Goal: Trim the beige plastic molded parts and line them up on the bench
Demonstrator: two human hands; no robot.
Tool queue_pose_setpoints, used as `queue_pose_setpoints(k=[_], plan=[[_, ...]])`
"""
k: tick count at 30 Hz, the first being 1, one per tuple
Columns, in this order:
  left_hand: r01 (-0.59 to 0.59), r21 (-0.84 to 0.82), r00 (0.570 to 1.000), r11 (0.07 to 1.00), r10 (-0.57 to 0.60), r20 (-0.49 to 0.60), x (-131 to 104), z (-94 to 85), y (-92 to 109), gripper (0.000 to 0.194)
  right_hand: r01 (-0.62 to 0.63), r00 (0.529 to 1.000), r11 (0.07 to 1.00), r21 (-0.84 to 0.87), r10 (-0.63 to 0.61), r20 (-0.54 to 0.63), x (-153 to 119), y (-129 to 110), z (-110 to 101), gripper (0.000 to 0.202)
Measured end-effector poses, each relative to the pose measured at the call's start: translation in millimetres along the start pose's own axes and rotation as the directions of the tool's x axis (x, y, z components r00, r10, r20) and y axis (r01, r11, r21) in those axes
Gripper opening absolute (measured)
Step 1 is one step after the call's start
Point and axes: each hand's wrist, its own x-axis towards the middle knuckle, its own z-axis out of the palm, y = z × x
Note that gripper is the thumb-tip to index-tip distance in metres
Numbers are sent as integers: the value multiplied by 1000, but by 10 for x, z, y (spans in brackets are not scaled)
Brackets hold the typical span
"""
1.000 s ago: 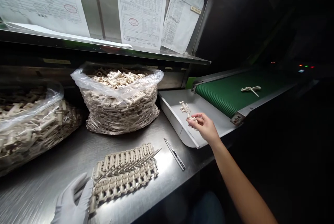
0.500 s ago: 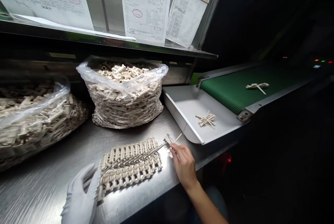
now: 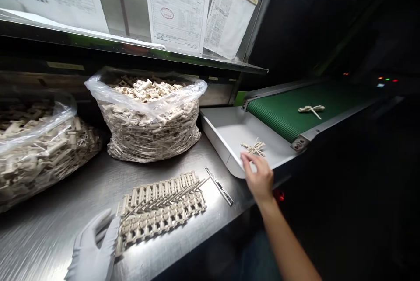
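My left hand (image 3: 93, 244), in a white glove, lies at the left end of a double row of beige plastic parts (image 3: 160, 217). Its thumb side touches the row; a gap shows between thumb and curved fingers. Thin beige rods slant along the middle of the row. My bare right hand (image 3: 259, 176) is over the near edge of a white tray (image 3: 226, 130), thumb and forefinger pinched. Whatever it may hold is hidden. Just beyond its fingertips lies a small cluster of beige parts (image 3: 255, 147). A slim metal tool, perhaps tweezers (image 3: 219, 186), rests on the metal table.
Two clear bags of beige parts stand behind, one in the middle (image 3: 151, 130) and one at left (image 3: 42, 154). A green conveyor belt (image 3: 282, 112) meets the tray and carries one beige piece (image 3: 311, 109). Printed sheets (image 3: 177, 10) hang above a metal ledge (image 3: 131, 51).
My right hand has moved right, from beside the row to the tray. The beige piece in its fingers no longer shows, and the metal tool is now fully visible. My left hand stays at the row.
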Motion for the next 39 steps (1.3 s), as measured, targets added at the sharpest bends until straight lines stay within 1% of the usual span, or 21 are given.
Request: queue_pose_setpoints(k=[2, 3, 4, 6, 8, 11, 14, 17, 19, 20, 22, 25, 27, 28, 30, 32, 34, 36, 37, 39], plan=[[-29, -42, 999, 999, 30, 13, 5, 11, -26, 78, -95, 990, 988, -121, 107, 92, 423, 314, -146, 25], [-33, -50, 999, 998, 33, 5, -1, 15, -32, 78, -130, 975, 975, -181, 159, 156, 604, 450, -183, 24], [-31, -49, 999, 998, 30, -9, -10, 18, -30, 76, -157, 953, 959, -237, 210, 218, 753, 564, -198, 25], [-14, -56, 999, 998, 12, -31, -37, 19, -7, 72, -184, 896, 923, -339, 299, 328, 950, 728, -183, 28], [10, -94, 1000, 996, -10, 2, -61, 9, 34, 71, -188, 835, 883, -429, 374, 404, 1023, 821, -152, 29], [21, -115, 997, 993, -13, 71, -65, -16, 84, 74, -180, 764, 826, -534, 459, 452, 1000, 895, -154, 28], [-4, -88, 998, 996, 10, 68, -32, -31, 84, 75, -164, 735, 798, -580, 491, 467, 944, 937, -185, 30], [-24, -91, 997, 996, 30, 67, 1, -23, 61, 74, -159, 737, 800, -578, 486, 470, 944, 953, -161, 32], [-19, -107, 997, 994, 26, 68, 11, -13, 51, 74, -178, 756, 804, -568, 481, 444, 974, 946, -128, 31], [-9, -111, 998, 994, 17, 68, 13, -10, 46, 74, -195, 774, 806, -560, 477, 417, 989, 937, -120, 30], [-1, -129, 997, 992, 10, 72, 12, -7, 30, 75, -236, 822, 815, -529, 457, 338, 992, 912, -146, 28], [-16, -137, 997, 990, 26, 70, 20, 0, -19, 74, -295, 905, 851, -435, 395, 158, 873, 861, -284, 26], [-53, -134, 995, 990, 63, 72, 35, 12, -59, 72, -313, 942, 889, -335, 336, 12, 702, 814, -399, 24], [-69, -124, 995, 990, 78, 69, 43, 20, -76, 71, -307, 951, 911, -275, 303, -61, 598, 783, -447, 23], [-79, -100, 994, 992, 86, 61, 62, 36, -95, 72, -259, 952, 956, -139, 228, -202, 386, 696, -512, 22], [-67, -112, 995, 991, 74, 63, 81, 48, -95, 72, -169, 931, 986, 6, 162, -327, 208, 577, -537, 23], [-40, -144, 995, 989, 52, 86, 93, 50, -98, 71, -67, 904, 987, 148, 123, -408, 84, 433, -544, 26], [-18, -172, 997, 985, 31, 72, 84, 34, -124, 71, 22, 897, 959, 283, 106, -430, 2, 268, -552, 26], [-22, -173, 999, 985, 27, 25, 62, 19, -144, 71, 57, 904, 937, 345, 98, -416, -33, 177, -556, 24], [-86, -179, 994, 980, 73, -79, -35, -21, -169, 69, 104, 938, 883, 457, 66, -341, -110, -24, -552, 18]])
